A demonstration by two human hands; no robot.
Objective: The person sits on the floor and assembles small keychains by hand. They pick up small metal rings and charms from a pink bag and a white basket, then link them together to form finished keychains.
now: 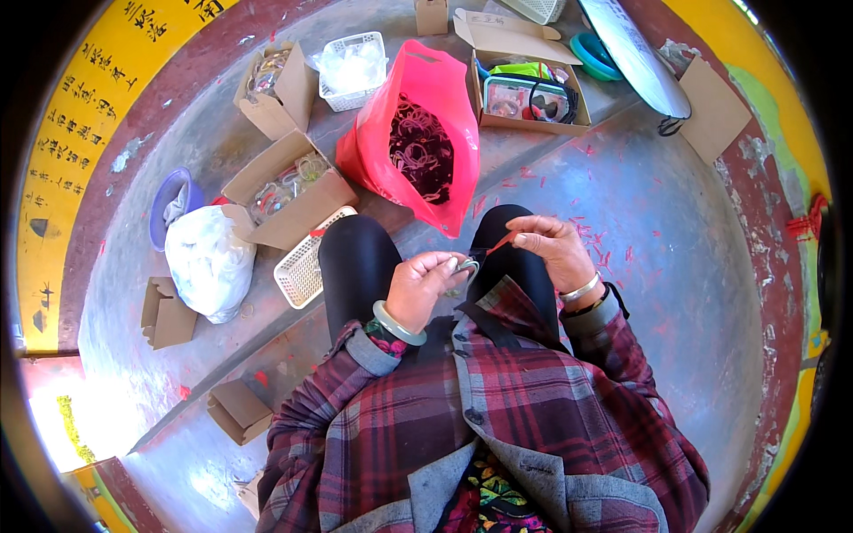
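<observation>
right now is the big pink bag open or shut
Open: the pink bag has its mouth spread wide toward the camera, and thin loops show inside against a dark interior.

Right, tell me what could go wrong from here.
The pale loop in the left hand could slip and drop. The red strip pinched in the right hand might fall and be hard to spot among the red scraps on the floor. The open pink bag, close to the knees, could get knocked and spill.
</observation>
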